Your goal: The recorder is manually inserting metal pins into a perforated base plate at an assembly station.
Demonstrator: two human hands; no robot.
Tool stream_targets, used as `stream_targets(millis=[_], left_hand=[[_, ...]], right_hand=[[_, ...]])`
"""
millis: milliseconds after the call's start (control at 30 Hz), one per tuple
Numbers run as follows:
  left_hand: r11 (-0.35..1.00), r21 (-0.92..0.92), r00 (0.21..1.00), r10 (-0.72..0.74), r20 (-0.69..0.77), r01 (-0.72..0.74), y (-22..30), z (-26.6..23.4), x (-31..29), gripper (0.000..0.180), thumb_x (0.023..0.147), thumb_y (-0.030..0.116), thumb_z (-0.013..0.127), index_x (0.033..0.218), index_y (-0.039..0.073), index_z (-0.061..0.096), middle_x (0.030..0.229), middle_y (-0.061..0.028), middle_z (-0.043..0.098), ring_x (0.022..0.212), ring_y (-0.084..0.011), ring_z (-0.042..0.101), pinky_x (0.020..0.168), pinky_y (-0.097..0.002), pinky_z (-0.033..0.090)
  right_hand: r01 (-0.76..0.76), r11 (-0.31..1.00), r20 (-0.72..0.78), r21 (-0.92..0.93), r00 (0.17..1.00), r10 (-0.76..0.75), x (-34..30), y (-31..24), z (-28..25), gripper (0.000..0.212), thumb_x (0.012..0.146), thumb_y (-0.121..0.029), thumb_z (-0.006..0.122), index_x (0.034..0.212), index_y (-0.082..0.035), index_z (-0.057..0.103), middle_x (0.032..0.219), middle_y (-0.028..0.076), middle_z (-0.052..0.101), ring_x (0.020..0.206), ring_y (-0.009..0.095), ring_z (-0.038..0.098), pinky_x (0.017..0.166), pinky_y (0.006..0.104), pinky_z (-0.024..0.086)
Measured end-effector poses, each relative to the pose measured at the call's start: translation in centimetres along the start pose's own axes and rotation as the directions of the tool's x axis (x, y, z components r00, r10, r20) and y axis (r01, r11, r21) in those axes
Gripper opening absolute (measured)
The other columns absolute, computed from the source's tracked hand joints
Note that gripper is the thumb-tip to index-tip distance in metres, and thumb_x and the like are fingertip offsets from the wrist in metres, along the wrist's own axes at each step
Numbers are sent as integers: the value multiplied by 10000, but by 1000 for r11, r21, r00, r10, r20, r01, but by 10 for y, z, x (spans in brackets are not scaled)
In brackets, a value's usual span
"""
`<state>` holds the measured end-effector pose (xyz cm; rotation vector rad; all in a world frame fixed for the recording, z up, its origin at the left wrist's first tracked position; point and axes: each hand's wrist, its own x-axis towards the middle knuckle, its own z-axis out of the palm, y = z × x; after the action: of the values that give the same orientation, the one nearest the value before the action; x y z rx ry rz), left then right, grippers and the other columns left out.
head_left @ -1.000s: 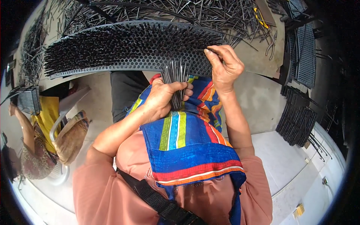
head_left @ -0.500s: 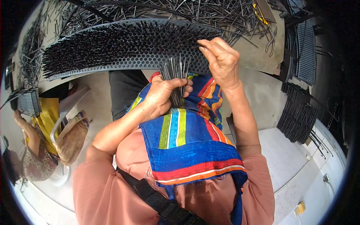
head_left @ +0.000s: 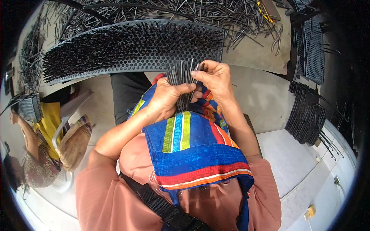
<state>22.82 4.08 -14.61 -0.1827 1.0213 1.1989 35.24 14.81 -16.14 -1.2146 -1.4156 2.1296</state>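
Note:
My left hand [head_left: 165, 96] is closed round an upright bundle of thin black strips [head_left: 180, 76], held over my lap above a striped blue apron [head_left: 200, 158]. At the bundle's upper right edge, my right hand [head_left: 216, 80] pinches one of the strips between thumb and fingers. Just beyond both hands lies a long, curved black panel [head_left: 148, 66] full of round holes. Short black strips [head_left: 115, 42] stand densely in most of its holes, while the rows along its near edge and right end show bare holes. The lower ends of the held strips are partly hidden by my left hand.
Loose black strips [head_left: 154, 12] cover the table [head_left: 250, 54] behind the panel. A yellow-handled tool [head_left: 265, 13] and grey pliers [head_left: 276, 41] lie at its right. Stacked black pieces [head_left: 306, 117] stand at the right. Another person's arm [head_left: 30, 136] shows at the far left.
My right hand has moved from the panel's right end down and left to the bundle, where its fingers now pinch a strip. My left hand has stayed nearly in place.

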Motion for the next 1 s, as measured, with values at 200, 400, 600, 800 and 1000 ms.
stream_targets(millis=[200,400,600,800,1000], left_hand=[[1000,4,985,-3,-170,4,-5,-11,1,142,866,-17,592,1003,-30,625,875,-152,680,709,-235,689,596,-326,588],[999,39,994,-17,-105,21,-12,-15,0,110,864,-21,576,962,-42,622,868,-172,686,711,-227,685,584,-322,583],[1000,19,995,8,-98,-6,-13,-14,2,100,855,-30,579,937,-54,632,857,-170,689,696,-222,684,566,-312,571],[999,38,994,2,-113,2,-10,-8,3,103,845,-37,587,932,-54,640,856,-170,691,694,-222,684,567,-309,566],[999,-30,991,-41,-126,38,-6,-9,5,118,835,-40,599,941,-56,649,862,-167,695,698,-227,686,594,-306,570]], right_hand=[[395,918,-382,27,853,-356,5,-8,-17,46,805,-7,714,832,0,677,665,-11,588,487,31,439,424,186,302],[614,689,-266,-385,640,-720,30,-11,-30,69,797,23,724,850,2,684,763,1,613,550,24,478,474,176,355],[612,654,-211,-446,638,-741,30,-17,-28,74,773,51,728,826,10,696,791,8,627,576,26,487,488,173,362],[518,571,-117,-637,667,-736,27,-16,-24,103,748,72,725,835,19,707,744,18,610,585,45,489,510,201,365],[499,498,-69,-709,654,-754,26,-15,-19,88,770,57,709,850,21,708,679,5,579,567,57,473,507,218,362]])
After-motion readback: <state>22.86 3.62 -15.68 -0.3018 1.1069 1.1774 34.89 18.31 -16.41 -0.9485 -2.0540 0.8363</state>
